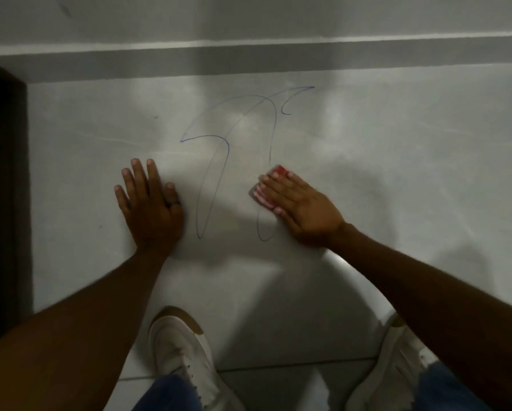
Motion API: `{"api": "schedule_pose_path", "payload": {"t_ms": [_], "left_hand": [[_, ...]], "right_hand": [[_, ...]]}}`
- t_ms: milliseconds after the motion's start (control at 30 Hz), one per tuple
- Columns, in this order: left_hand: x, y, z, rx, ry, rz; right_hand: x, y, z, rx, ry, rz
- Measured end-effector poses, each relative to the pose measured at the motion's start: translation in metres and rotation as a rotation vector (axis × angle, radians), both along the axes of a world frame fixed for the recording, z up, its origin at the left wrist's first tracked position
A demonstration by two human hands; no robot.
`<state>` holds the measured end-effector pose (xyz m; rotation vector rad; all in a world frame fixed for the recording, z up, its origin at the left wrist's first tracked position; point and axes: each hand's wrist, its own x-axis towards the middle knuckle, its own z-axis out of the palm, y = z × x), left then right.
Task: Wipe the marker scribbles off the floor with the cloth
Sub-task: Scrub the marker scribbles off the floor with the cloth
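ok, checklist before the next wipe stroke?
1. Right hand flat on cloth: ok.
2. Cloth on a scribble line: ok, it covers part of the right stroke.
3. Left hand off the ink: ok, flat on floor beside it.
4. Shoes clear of ink: ok.
5. Scribble gone: not ok, most lines show.
6. Cloth damp: cannot tell.

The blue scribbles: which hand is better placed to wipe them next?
Probably the right hand: it lies flat on the striped cloth, which sits on a line of the scribbles. The left hand rests flat on the bare floor beside them, without cloth.
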<state>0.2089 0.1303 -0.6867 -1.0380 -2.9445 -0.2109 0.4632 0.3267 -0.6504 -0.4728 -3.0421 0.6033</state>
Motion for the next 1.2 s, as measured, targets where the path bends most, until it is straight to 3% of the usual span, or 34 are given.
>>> {"api": "schedule_pose_path", "payload": {"t_ms": [100, 133, 233, 267, 300, 433, 467, 500, 600, 633, 667, 700, 800, 833, 867, 933, 967, 1000, 1067, 1100, 1200], "left_hand": [[0.001, 0.000, -0.004, -0.007, 0.041, -0.003], [0.000, -0.001, -0.006, -0.008, 0.054, 0.002], [0.000, -0.002, -0.008, 0.012, 0.065, 0.004], [0.000, -0.001, -0.007, 0.022, 0.070, 0.003], [0.000, 0.000, -0.007, 0.029, 0.077, 0.000], [-0.001, -0.003, -0.011, 0.027, 0.094, 0.005], [-0.001, -0.005, -0.011, 0.029, 0.091, 0.007], [-0.001, -0.006, -0.011, 0.030, 0.079, 0.002], [0.000, -0.005, -0.011, 0.038, 0.052, 0.003], [-0.001, -0.004, -0.011, 0.040, 0.049, 0.003], [-0.001, -0.002, -0.011, 0.039, 0.045, -0.003], [-0.001, -0.002, -0.011, 0.038, 0.051, -0.007], [-0.003, -0.004, -0.015, 0.042, 0.076, -0.002], [-0.003, -0.006, -0.017, 0.045, 0.080, 0.000], [-0.004, -0.007, -0.018, 0.048, 0.083, 0.001], [-0.002, -0.007, -0.020, 0.050, 0.091, -0.001], [-0.003, -0.006, -0.020, 0.049, 0.097, 0.002], [-0.003, -0.006, -0.020, 0.047, 0.096, 0.003], [-0.003, -0.006, -0.020, 0.044, 0.080, 0.002], [-0.003, -0.005, -0.019, 0.046, 0.071, 0.002], [-0.002, -0.004, -0.017, 0.054, 0.054, 0.008]], "right_hand": [[-0.004, -0.018, 0.004, -0.003, 0.006, -0.349], [-0.008, -0.035, 0.003, -0.005, 0.023, -0.257], [0.001, -0.058, 0.002, -0.052, 0.051, 0.469], [-0.001, -0.043, 0.003, -0.073, 0.091, 0.565], [-0.005, -0.024, 0.000, -0.093, 0.125, 0.520], [-0.036, 0.018, 0.000, 0.024, 0.030, -0.309], [-0.044, 0.009, -0.002, 0.054, 0.025, -0.383], [-0.050, -0.004, -0.002, 0.053, 0.035, -0.311], [-0.050, -0.025, -0.004, -0.059, 0.059, 0.558], [-0.052, -0.011, -0.001, -0.023, 0.056, 0.714], [-0.056, 0.006, 0.000, 0.018, 0.072, 0.702], [-0.060, 0.024, -0.001, 0.025, 0.064, 0.535], [-0.085, 0.058, 0.006, 0.068, 0.012, -0.292], [-0.098, 0.059, 0.006, 0.079, -0.012, -0.427], [-0.107, 0.058, 0.008, 0.087, -0.050, -0.390], [-0.103, 0.064, 0.003, 0.058, -0.056, 0.000], [-0.098, 0.074, 0.004, 0.049, -0.035, 0.096], [-0.093, 0.084, 0.007, 0.040, -0.040, 0.011], [-0.091, 0.102, 0.010, 0.015, -0.026, -0.524], [-0.094, 0.105, 0.011, 0.026, -0.062, -0.687], [-0.098, 0.109, 0.006, 0.056, -0.092, -0.487]]}}
